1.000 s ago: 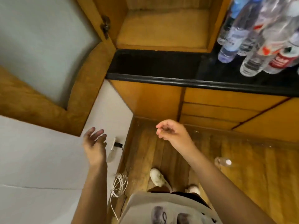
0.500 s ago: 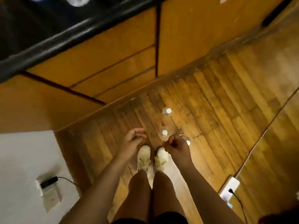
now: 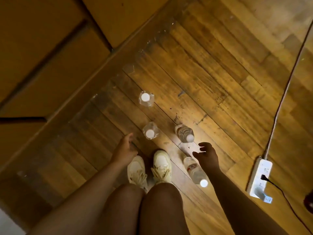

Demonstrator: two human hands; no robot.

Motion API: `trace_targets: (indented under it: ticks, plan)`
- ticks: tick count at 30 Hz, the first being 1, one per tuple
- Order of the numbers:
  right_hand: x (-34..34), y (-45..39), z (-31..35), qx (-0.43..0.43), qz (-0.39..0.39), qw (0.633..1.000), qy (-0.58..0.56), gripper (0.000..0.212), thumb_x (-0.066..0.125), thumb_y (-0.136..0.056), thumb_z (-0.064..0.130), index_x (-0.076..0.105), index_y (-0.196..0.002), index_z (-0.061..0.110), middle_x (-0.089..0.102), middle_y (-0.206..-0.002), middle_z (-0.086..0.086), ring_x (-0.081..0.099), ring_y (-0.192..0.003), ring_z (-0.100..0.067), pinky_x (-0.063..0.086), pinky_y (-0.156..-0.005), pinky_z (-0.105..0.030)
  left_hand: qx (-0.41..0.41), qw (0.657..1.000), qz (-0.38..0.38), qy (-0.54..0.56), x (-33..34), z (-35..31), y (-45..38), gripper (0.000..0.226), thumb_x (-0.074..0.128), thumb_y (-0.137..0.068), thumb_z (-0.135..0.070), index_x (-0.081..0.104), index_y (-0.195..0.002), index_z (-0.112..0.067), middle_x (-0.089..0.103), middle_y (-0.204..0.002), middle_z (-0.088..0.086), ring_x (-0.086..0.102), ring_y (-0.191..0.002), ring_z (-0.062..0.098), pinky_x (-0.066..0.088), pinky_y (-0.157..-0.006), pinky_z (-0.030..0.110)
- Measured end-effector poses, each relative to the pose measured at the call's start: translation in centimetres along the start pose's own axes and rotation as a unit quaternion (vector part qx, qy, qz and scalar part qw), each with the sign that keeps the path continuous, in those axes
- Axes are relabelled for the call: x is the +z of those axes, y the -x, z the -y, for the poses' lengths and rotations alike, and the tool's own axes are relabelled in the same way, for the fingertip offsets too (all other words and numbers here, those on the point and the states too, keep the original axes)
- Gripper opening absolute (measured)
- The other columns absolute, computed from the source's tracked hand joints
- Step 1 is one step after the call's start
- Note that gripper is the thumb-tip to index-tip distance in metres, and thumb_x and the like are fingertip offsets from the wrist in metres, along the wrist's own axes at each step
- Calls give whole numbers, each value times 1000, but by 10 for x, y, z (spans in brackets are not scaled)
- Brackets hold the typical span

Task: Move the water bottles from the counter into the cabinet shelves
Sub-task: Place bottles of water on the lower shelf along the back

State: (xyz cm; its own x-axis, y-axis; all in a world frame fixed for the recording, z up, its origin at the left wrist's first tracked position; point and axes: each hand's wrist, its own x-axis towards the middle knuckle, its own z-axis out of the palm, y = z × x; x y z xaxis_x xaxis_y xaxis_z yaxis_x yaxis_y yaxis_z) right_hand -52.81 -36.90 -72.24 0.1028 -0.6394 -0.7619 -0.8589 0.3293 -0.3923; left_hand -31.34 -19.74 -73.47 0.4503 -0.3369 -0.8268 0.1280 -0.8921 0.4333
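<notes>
Nearest the camera, two bare knees frame a pair of cream lace-up sneakers (image 3: 149, 168) planted on the worn wooden plank floor (image 3: 211, 78). Just right of the sneakers stands a clear plastic water bottle with a white cap and red-marked label (image 3: 194, 170), partly hidden by the right forearm. Above it the right hand (image 3: 205, 154) hovers with fingers loosely curled, holding nothing. Left of the sneakers the left hand (image 3: 125, 150) hangs relaxed and released, also holding nothing. Beyond the sneakers stand two more clear white-capped bottles, one (image 3: 150, 130) near the left hand, another (image 3: 184, 134) just past the right hand. Farther still stands a fourth (image 3: 146, 98) (all upright on the floor). Well right of the sneakers lies a white power strip (image 3: 260, 177).
</notes>
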Motion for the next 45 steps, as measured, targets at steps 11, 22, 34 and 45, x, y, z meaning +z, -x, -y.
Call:
trace_targets:
  ticks: [11,22,34,45]
  plan:
    - [29,-116,-34,-188,73,966,164,98,80,-60,-1,31,-142,23,37,-140,-9,45,-121,-26,43,-84,-32,132,981,140,-1,40,28,-117,113,87,-53,-2,24,-145,-24,39,-144,2,39,-133,20,38,-107,46]
    - [48,-129,-30,-133,196,954,-182,69,65,-65,-25,48,-118,17,53,-107,12,57,-108,-16,58,-66,-31,105,984,82,121,50,16,-143,64,81,-62,1,49,-112,-24,58,-101,-13,54,-96,3,44,-66,3]
    - [-42,21,56,-135,220,928,-269,50,76,-65,10,58,-112,16,67,-106,-7,64,-99,-22,55,-80,-29,47,968,84,231,-34,-39,15,56,73,-67,8,53,-114,-15,64,-105,-1,58,-106,21,50,-81,24]
    - [-128,220,183,-173,275,909,-261,43,69,-65,24,63,-108,18,71,-98,-7,68,-92,-25,54,-73,-28,99,926,7,364,-126,-119,247,103,86,-6,-60,59,-95,-17,67,-88,-7,63,-86,11,55,-67,16]
